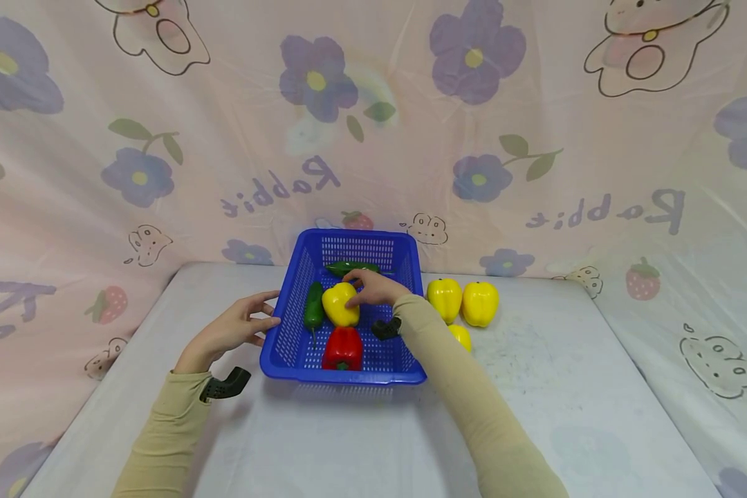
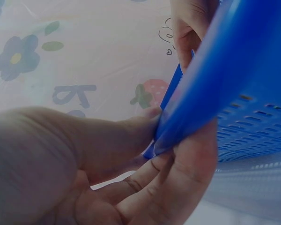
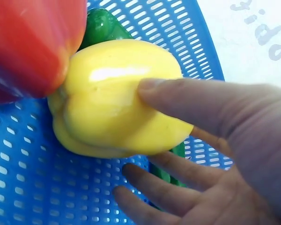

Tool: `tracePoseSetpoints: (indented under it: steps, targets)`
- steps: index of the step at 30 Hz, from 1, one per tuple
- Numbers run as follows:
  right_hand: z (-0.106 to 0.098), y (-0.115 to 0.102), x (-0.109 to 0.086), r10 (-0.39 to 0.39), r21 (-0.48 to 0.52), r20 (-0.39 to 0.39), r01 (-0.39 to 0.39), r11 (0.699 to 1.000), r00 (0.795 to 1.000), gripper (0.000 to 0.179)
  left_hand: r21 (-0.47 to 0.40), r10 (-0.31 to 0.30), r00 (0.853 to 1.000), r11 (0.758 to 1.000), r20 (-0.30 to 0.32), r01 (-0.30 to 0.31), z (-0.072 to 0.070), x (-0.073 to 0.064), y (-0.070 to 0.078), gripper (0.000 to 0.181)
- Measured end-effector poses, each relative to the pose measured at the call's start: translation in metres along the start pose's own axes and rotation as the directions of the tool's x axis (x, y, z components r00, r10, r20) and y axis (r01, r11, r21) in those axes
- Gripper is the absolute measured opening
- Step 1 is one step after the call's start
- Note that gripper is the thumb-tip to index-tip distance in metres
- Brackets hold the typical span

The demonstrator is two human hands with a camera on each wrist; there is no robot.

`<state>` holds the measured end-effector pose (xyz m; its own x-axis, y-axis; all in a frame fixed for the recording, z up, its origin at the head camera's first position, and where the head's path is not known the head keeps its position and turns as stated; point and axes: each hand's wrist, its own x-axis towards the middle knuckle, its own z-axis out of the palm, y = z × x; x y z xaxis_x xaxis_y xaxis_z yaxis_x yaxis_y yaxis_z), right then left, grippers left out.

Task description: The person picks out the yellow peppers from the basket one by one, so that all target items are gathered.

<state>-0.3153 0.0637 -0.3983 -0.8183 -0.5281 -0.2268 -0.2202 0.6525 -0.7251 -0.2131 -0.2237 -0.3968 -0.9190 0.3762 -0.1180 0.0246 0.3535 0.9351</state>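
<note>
A blue plastic basket [image 1: 348, 376] stands in front of me. My left hand [image 1: 227, 326] grips its left rim; in the left wrist view the thumb and fingers lie on either side of the blue rim [image 2: 196, 89]. Inside the basket, my right hand [image 1: 378, 288] holds a yellow bell pepper [image 1: 335, 304]. The right wrist view shows the thumb pressed on this yellow pepper [image 3: 107, 117], with other fingers partly hidden below it. Near it in the basket lie a red bell pepper [image 1: 342, 346], a long green pepper [image 1: 313, 304] to its left, and another green pepper [image 1: 351, 267] at the back.
Right of the basket, on the white tabletop [image 1: 573, 387], are two yellow bell peppers [image 1: 445, 299] [image 1: 480, 304] side by side. A third yellow piece [image 1: 460, 337] is partly covered by the right sleeve. A patterned curtain [image 1: 386, 138] hangs behind the table.
</note>
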Motion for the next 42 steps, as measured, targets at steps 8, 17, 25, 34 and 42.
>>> tracePoseSetpoints:
  steps: [8, 17, 25, 34, 42]
  targets:
    - [-0.001, 0.001, -0.002, 0.042, 0.104, 0.031, -0.045, 0.994, 0.999, 0.05, 0.008, 0.0, 1.0, 1.0, 0.002, 0.0, 0.0, 0.001, 0.001, 0.066]
    - [-0.005, 0.005, -0.005, 0.045, 0.148, 0.044, -0.051, 0.988, 0.998, 0.051, 0.011, 0.004, 1.0, 1.0, 0.0, -0.004, 0.001, 0.002, 0.001, 0.065]
    - [-0.015, 0.005, -0.016, 0.028, 0.152, 0.009, -0.029, 0.988, 1.0, 0.051, 0.012, -0.003, 1.0, 1.0, -0.009, 0.003, 0.0, 0.001, 0.0, 0.066]
    - [-0.03, 0.002, -0.037, -0.067, 0.119, -0.03, 0.07, 0.99, 0.997, 0.053, 0.008, -0.002, 1.0, 1.0, -0.01, 0.002, 0.001, -0.002, 0.0, 0.066]
    - [-0.048, 0.0, -0.063, -0.113, 0.144, -0.094, 0.126, 0.982, 0.989, 0.052, -0.001, 0.007, 1.0, 1.0, 0.001, -0.007, 0.0, -0.001, -0.001, 0.066]
